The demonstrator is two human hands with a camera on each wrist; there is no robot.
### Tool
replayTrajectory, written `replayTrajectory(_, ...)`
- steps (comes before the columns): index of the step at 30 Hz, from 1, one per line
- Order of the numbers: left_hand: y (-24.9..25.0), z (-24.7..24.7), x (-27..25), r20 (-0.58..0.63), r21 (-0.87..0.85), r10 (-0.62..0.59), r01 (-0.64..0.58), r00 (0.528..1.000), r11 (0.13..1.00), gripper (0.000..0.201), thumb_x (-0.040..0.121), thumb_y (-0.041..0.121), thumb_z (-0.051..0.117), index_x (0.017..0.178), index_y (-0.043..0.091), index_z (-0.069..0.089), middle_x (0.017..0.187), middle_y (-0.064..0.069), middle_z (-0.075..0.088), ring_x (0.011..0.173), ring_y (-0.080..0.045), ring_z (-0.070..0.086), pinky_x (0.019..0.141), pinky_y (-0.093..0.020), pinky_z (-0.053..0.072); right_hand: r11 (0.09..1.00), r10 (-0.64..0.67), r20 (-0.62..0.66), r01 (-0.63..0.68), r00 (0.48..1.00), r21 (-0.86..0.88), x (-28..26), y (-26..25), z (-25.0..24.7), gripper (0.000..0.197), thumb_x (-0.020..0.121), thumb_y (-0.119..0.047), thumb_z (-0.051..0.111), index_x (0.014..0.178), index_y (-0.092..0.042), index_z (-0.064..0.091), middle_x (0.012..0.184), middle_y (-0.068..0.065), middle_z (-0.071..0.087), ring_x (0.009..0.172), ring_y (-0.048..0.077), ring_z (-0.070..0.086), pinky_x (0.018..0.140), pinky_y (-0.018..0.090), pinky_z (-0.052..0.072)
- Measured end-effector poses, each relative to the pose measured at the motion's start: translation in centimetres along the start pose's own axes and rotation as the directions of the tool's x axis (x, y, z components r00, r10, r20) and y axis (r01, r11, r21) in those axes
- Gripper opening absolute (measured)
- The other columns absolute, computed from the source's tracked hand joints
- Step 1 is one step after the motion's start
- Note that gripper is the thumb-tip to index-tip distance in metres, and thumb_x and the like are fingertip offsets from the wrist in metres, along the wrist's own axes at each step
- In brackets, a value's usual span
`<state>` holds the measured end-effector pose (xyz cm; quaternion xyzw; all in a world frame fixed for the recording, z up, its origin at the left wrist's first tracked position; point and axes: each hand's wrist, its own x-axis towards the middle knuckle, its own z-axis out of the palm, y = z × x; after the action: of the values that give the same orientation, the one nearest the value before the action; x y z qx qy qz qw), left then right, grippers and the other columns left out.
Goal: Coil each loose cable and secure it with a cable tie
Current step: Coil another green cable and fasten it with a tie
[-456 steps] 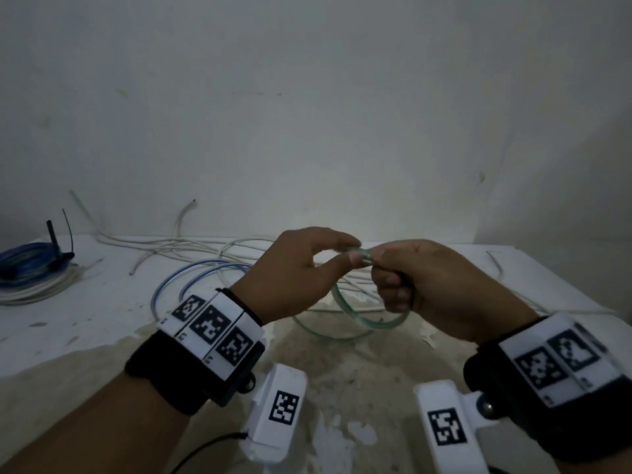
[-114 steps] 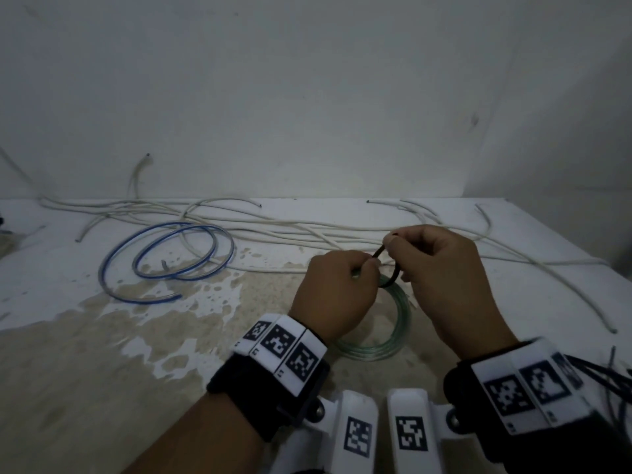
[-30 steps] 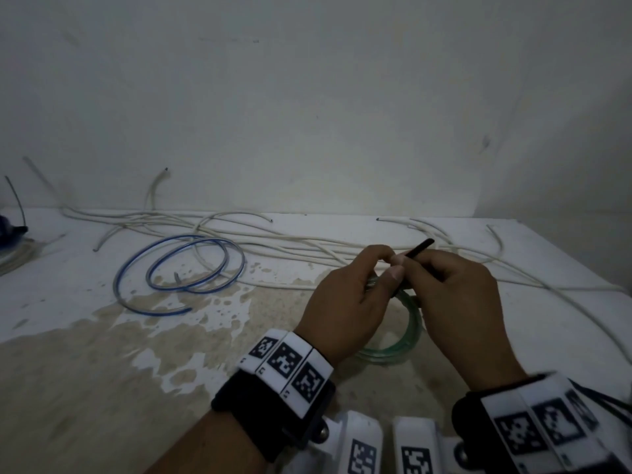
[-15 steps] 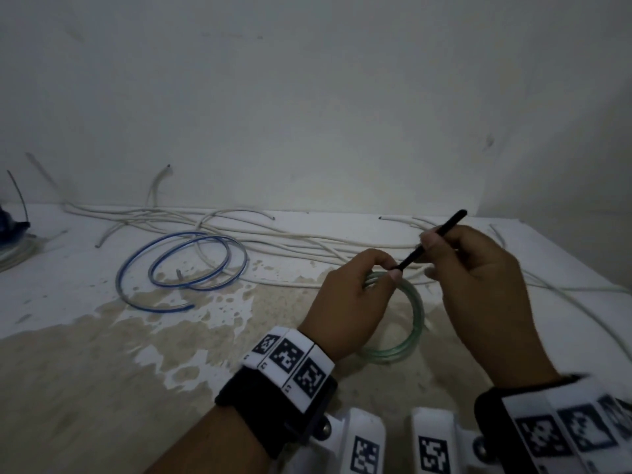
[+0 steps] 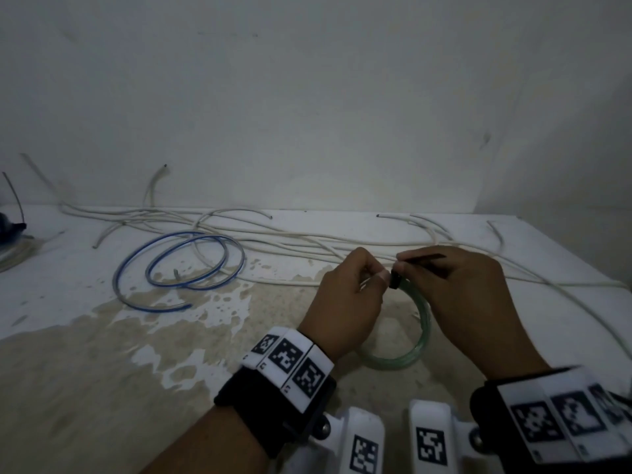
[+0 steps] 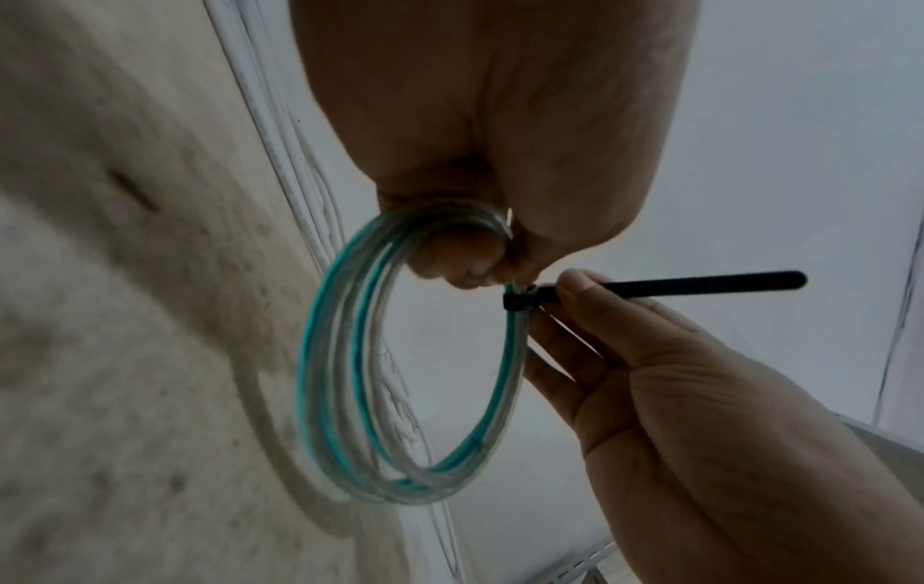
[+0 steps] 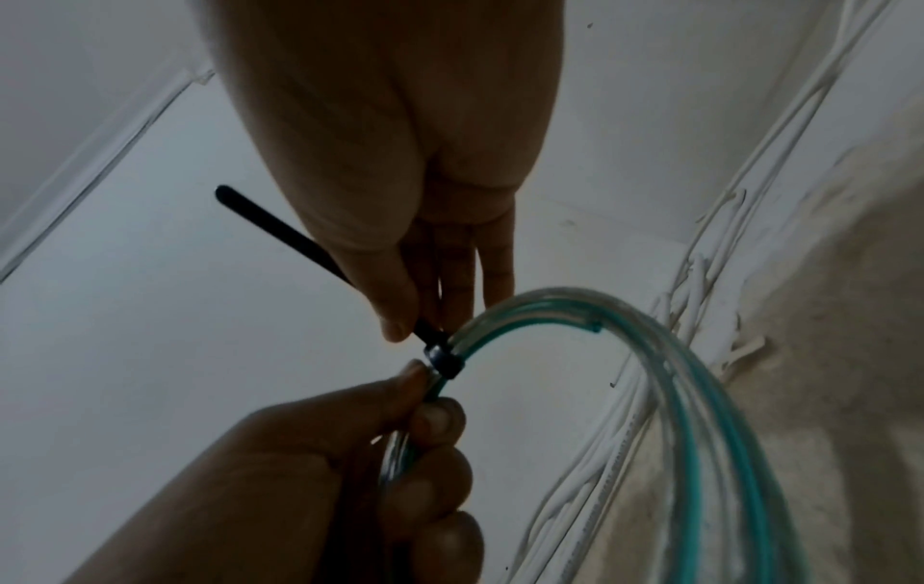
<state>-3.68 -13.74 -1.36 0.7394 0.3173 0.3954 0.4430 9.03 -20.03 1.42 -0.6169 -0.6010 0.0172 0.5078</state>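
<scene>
**Black tie cinched on the green coil**

At the far left edge of the table (image 5: 51, 302) lies a dark blue bundle (image 5: 8, 227), partly cut off. Next, a blue-striped clear cable (image 5: 178, 265) sits in two loose flat loops on the worn, blotchy surface. Thin white cables (image 5: 273, 234) trail along the wall behind. Right of centre, held just above the table, is the green-striped clear cable (image 6: 350, 375), wound into a neat round coil of several turns. The left hand (image 5: 345, 302) pinches the coil's top with curled fingers. A black cable tie (image 6: 520, 302) wraps the bundle there; the right hand (image 5: 468, 295) pinches its straight, flat tail between thumb and fingers.
</scene>
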Motion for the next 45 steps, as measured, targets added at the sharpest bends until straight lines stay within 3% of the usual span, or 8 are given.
replayTrajectory(7, 0.0, -0.3, 0.0, 0.078, 0.086, 0.052, -0.059, 0.996, 0.995, 0.010, 0.099, 0.015, 0.043, 0.091, 0.018, 0.049, 0.068, -0.013, 0.054, 0.050, -0.012, 0.040, 0.050, -0.024, 0.033, 1.000, -0.009, -0.012, 0.009, 1.000, 0.004, -0.1, 0.2, 0.4, 0.026, 0.077, -0.010, 0.074, 0.073, -0.034, 0.066, 0.071, -0.025, 0.059, 0.073, -0.018, 0.056, 0.071, -0.001, 0.039)
replayTrajectory(16, -0.2, 0.0, -0.3, 0.070, 0.095, 0.105, -0.111, 0.992, 0.989, 0.007, 0.098, 0.022, 0.048, 0.097, 0.026, 0.054, 0.060, 0.005, 0.047, 0.051, -0.010, 0.041, 0.051, -0.024, 0.033, 0.968, -0.223, -0.048, 0.215, 0.974, -0.130, 0.0, 0.6, 0.2, 0.011, 0.081, -0.015, 0.064, 0.084, -0.012, 0.075, 0.075, -0.010, 0.062, 0.079, -0.005, 0.054, 0.075, -0.003, 0.036)
replayTrajectory(21, 0.1, 0.0, -0.5, 0.082, 0.132, 0.110, -0.120, 0.991, 0.984, 0.004, 0.098, 0.022, 0.047, 0.096, 0.025, 0.050, 0.057, 0.003, 0.044, 0.047, -0.009, 0.037, 0.049, -0.025, 0.030, 0.980, -0.187, -0.062, 0.182, 0.980, -0.078, 0.0, 0.1, -0.2, 0.009, 0.082, -0.018, 0.064, 0.081, -0.021, 0.072, 0.075, -0.018, 0.062, 0.078, -0.010, 0.057, 0.074, -0.001, 0.037)
replayTrajectory(31, 0.3, -0.6, -0.2, 0.124, -0.175, -0.242, 0.261, 0.962, 0.949, 0.010, 0.095, 0.009, 0.045, 0.086, 0.013, 0.048, 0.056, 0.000, 0.041, 0.040, -0.011, 0.033, 0.040, -0.020, 0.025, 0.993, 0.108, 0.184, -0.116, 0.977, 0.036, -0.1, 0.9, 0.4, 0.022, 0.080, -0.013, 0.070, 0.080, -0.035, 0.064, 0.079, -0.019, 0.066, 0.075, -0.014, 0.059, 0.066, 0.001, 0.041)
replayTrajectory(35, 0.5, -0.7, -0.2, 0.087, -0.030, -0.188, 0.191, 0.978, 0.981, 0.016, 0.095, 0.015, 0.047, 0.080, 0.017, 0.050, 0.064, -0.002, 0.049, 0.050, -0.017, 0.040, 0.045, -0.025, 0.032, 0.999, 0.034, 0.130, -0.032, 0.991, -0.014, -0.2, 0.6, 0.3, 0.019, 0.079, -0.006, 0.071, 0.076, -0.025, 0.069, 0.072, -0.018, 0.062, 0.069, -0.005, 0.060, 0.069, 0.000, 0.040)
replayTrajectory(39, 1.5, -1.0, -0.8, 0.137, -0.025, -0.141, 0.146, 0.980, 0.989, 0.005, 0.097, 0.025, 0.049, 0.098, 0.022, 0.053, 0.065, 0.001, 0.046, 0.048, -0.014, 0.039, 0.044, -0.026, 0.030, 0.980, -0.155, 0.070, 0.162, 0.985, -0.117, -0.3, 0.3, 0.0, 0.027, 0.075, -0.001, 0.074, 0.078, -0.027, 0.068, 0.070, -0.011, 0.061, 0.076, -0.001, 0.056, 0.070, 0.001, 0.039)
replayTrajectory(42, 1.6, -2.1, -1.5, 0.130, 0.055, -0.091, 0.084, 0.987, 0.995, 0.011, 0.098, 0.027, 0.049, 0.106, 0.021, 0.053, 0.064, 0.004, 0.045, 0.049, -0.011, 0.039, 0.047, -0.026, 0.032, 0.971, -0.205, 0.107, 0.216, 0.973, -0.104, -0.2, -0.5, 0.3, 0.013, 0.076, -0.012, 0.074, 0.082, -0.023, 0.072, 0.070, -0.016, 0.060, 0.077, -0.019, 0.054, 0.070, -0.004, 0.035)
replayTrajectory(45, 1.4, -3.8, -2.4, 0.059, 0.110, -0.080, 0.073, 0.995, 0.991, 0.003, 0.098, 0.024, 0.049, 0.099, 0.023, 0.052, 0.067, 0.004, 0.047, 0.052, -0.009, 0.041, 0.051, -0.023, 0.033, 0.945, -0.289, 0.204, 0.313, 0.935, -0.094, 0.0, -2.2, 1.4, 0.013, 0.077, -0.028, 0.063, 0.079, -0.019, 0.072, 0.070, -0.014, 0.059, 0.078, -0.011, 0.054, 0.067, -0.002, 0.035)
